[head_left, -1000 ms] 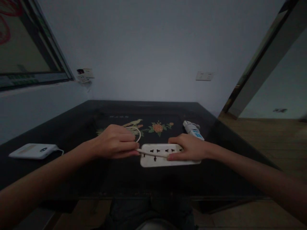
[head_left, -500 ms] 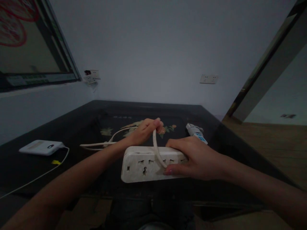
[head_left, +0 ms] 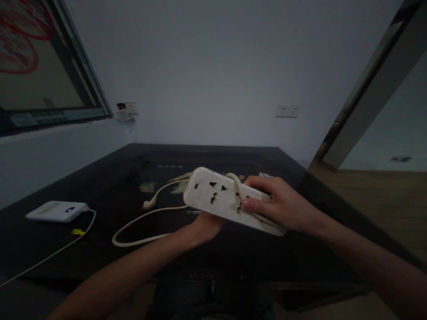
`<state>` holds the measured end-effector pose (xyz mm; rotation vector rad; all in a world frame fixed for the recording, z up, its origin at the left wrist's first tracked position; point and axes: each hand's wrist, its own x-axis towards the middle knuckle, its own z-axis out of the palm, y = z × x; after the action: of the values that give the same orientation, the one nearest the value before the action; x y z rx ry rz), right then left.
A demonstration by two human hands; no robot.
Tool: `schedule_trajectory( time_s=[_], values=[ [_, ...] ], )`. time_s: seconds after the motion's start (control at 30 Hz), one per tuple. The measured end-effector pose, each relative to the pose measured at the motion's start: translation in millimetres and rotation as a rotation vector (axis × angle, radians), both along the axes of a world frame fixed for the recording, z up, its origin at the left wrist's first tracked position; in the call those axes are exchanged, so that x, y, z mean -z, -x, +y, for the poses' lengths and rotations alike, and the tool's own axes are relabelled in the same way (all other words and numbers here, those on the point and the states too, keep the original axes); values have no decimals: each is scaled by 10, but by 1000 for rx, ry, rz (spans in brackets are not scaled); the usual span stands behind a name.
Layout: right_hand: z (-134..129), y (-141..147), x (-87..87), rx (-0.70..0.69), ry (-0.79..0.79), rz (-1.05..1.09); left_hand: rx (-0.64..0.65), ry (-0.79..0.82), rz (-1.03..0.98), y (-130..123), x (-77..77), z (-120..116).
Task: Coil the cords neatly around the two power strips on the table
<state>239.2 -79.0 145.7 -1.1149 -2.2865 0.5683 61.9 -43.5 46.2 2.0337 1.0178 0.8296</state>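
Note:
A white power strip (head_left: 203,189) is held up and tilted above the dark table, its left end higher and its sockets facing me. My right hand (head_left: 283,202) is closed around its right part, thumb on the front face. One turn of the white power cord (head_left: 128,244) crosses the strip beside that thumb. My left hand (head_left: 207,224) reaches beneath and behind the strip, so its fingers are hidden. The cord's free length curves across the table on the left, with its plug (head_left: 150,204) lying near the painted flowers.
On the left of the dark table (head_left: 213,155) lies a white power bank (head_left: 58,211) with a thin cable and a yellow tag (head_left: 78,232). Another white object (head_left: 265,175) shows partly behind my right hand. Wall sockets (head_left: 287,111) are at the back.
The power strip has tilted, left end up. My left hand has passed from above its far side to underneath. The cord on the table has shifted into a wider loop.

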Motion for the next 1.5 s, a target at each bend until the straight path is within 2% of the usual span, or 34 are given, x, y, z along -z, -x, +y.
schedule_trajectory(
  time_s=[0.17,0.3,0.4,0.57,0.67,0.83,1.0,1.2,1.37,1.5],
  values=[
    [87,-41,23,117,-12,34,-66,-149,12,18,-13,-111],
    [211,-133,29,237,-86,4,-84,-105,274,98,-22,-214],
    [330,-200,77,317,-146,-45,-63,-151,431,186,-19,-331],
    [486,-264,207,423,-147,-227,-103,-301,706,314,-119,-463],
    [545,-281,264,447,-146,-263,-139,-408,842,382,-185,-501],
    [595,-215,328,459,-129,-329,-91,-643,891,445,-196,-574],
    [587,-66,416,405,-164,-545,47,-798,929,434,-302,-617],
    [428,90,527,215,-178,-773,275,-917,913,438,-561,-462],
    [256,167,572,67,-190,-832,458,-802,853,486,-754,-199],
    [150,195,584,-6,-240,-833,578,-635,765,514,-826,-24]
  ],
)
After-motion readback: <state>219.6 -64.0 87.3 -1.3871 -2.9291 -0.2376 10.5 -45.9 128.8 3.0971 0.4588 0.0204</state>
